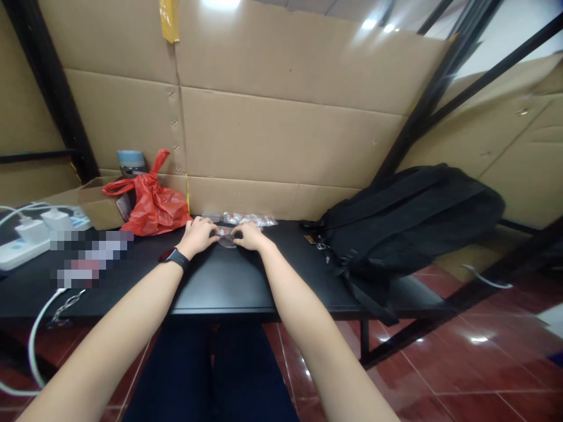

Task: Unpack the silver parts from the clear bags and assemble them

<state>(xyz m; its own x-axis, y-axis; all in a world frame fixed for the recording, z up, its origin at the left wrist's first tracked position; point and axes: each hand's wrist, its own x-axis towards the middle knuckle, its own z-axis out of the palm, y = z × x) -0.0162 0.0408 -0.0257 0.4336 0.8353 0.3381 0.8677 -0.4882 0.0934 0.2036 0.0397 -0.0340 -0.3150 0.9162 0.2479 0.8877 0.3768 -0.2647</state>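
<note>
Both of my hands are at the back of the black table (224, 287), near the cardboard wall. Between them is a small clear plastic packet (227, 240) with a bit of red and white on it. My left hand (200, 235), with a dark watch on the wrist, pinches the packet's left edge. The right edge is pinched by my right hand (248, 236). Just behind my hands lies a row of clear packets (250, 219) with red and silver contents, against the wall.
A red plastic bag (158, 202), a small cardboard box (100, 205) and a blue-lidded container (131, 161) stand at the left. Further left are a white power strip (21, 251) with plugs and a cable. A black backpack (417, 217) lies at the right.
</note>
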